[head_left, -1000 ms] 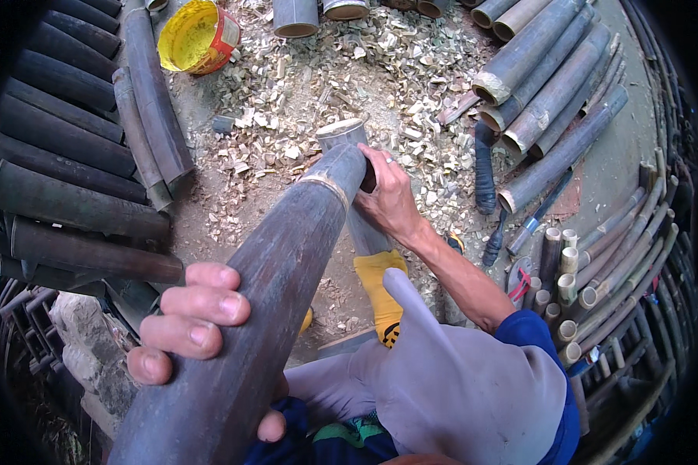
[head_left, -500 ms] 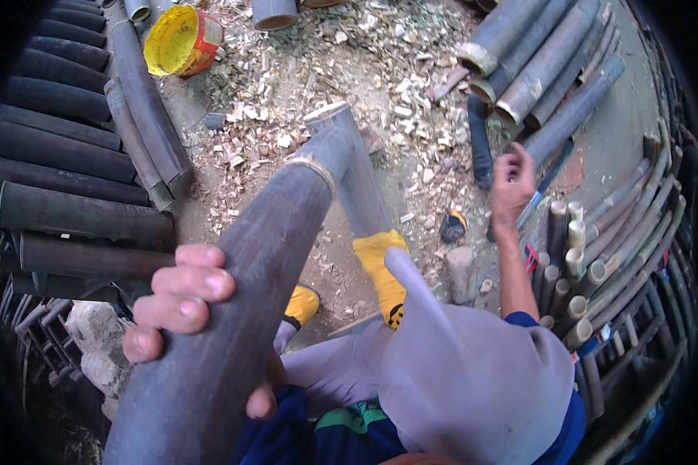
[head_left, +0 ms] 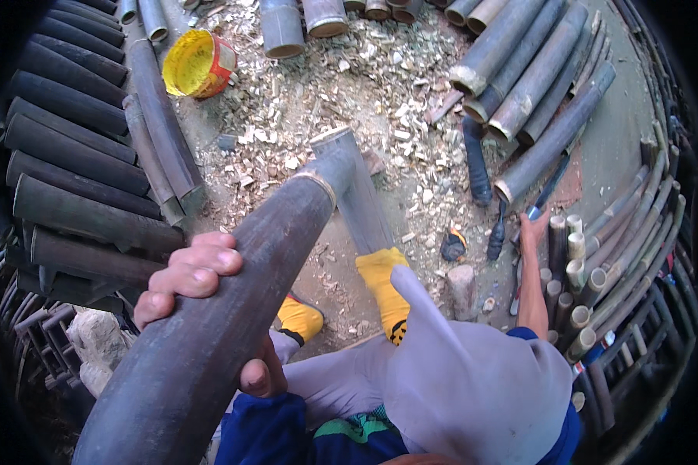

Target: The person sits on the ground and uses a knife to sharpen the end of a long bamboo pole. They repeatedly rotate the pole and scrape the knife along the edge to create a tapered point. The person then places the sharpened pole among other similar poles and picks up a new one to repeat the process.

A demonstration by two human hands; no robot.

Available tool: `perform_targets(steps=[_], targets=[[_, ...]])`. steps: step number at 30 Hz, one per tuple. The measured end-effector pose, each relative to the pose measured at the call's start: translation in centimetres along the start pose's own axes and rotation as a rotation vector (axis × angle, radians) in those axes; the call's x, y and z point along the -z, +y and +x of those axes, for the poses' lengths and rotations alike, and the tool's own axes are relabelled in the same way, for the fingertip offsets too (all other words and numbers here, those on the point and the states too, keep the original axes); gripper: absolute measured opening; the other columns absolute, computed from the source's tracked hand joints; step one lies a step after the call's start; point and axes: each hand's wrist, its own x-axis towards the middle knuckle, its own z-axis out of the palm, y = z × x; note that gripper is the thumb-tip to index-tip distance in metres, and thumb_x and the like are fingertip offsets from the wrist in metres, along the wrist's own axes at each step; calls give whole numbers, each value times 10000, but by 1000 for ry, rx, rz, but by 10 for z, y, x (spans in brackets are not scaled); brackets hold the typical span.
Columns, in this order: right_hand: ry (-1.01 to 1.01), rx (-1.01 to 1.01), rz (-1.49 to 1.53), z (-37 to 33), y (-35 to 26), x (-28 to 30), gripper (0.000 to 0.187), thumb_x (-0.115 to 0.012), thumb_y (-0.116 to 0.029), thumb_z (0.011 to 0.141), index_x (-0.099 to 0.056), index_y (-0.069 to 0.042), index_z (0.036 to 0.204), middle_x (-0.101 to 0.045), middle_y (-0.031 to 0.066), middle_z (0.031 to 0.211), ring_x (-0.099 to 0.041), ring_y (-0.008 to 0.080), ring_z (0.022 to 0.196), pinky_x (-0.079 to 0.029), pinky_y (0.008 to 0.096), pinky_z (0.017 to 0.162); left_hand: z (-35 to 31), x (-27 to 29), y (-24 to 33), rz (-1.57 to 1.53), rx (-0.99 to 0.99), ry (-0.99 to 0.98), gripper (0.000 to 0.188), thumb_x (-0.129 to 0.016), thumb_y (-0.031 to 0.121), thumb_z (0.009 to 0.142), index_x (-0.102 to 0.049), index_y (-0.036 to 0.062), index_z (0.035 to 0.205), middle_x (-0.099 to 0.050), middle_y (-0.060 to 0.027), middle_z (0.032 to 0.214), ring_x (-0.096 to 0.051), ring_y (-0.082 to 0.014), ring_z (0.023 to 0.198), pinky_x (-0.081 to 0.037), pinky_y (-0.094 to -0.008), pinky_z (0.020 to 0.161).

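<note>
A thick dark bamboo tube (head_left: 209,325) slants up from the lower left, with a pale ring near its narrower far end. My left hand (head_left: 202,271) is closed around it, fingers over the left side and thumb on the right. The tube's far end lies over another bamboo piece (head_left: 357,201), which runs down to my yellow-covered foot (head_left: 384,287). At the right, my right hand (head_left: 532,226) is low beside a long thin dark tool (head_left: 551,190), thumb and finger at its lower end; the other fingers are hidden. A short black-handled tool (head_left: 496,239) lies just left of this hand.
Pale chips (head_left: 287,116) cover the ground ahead, with a yellow-and-red bucket (head_left: 198,66) at far left. Dark bamboo tubes (head_left: 77,201) line the left; more tubes (head_left: 535,70) lie at upper right. Thin poles (head_left: 597,279) are stacked by my right arm.
My right hand has dropped from the tube end at the right to the thin tool. The view has shifted slightly. My left hand keeps its grip on the bamboo tube.
</note>
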Motion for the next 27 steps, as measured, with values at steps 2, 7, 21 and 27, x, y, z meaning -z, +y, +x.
perform_targets(steps=[2,7,21,27], targets=[[20,-44,49,0,-1,3,487,-701,-183,782,-528,1,1199,-573,212,1132,-578,315,946,-450,413,852,-2,2,-2,15,11,-2,824,-721,440,687,-375,65,1335,-528,-122,1100,-542,-293,1029,-389,-481,953],[-122,-171,182,-8,-67,51,491,-705,-176,795,-521,19,1206,-575,191,1047,-553,280,887,-448,389,795,-4,8,1,-2,25,-35,889,-801,472,672,-368,84,1344,-526,-92,1102,-538,-262,1026,-384,-462,933],[-1006,1437,-134,75,-349,13,309,-667,-167,763,-493,-107,1011,-570,112,884,-587,342,675,-508,441,590,-5,7,3,11,99,-7,867,-832,479,669,-389,108,1316,-512,-43,1068,-530,-225,1001,-365,-418,902],[-918,1527,-348,135,-324,6,282,-650,-145,733,-481,-124,958,-540,102,797,-611,321,675,-511,417,571,-3,8,5,3,99,-2,849,-830,473,668,-393,111,1301,-505,-41,1063,-526,-224,999,-360,-416,895]])
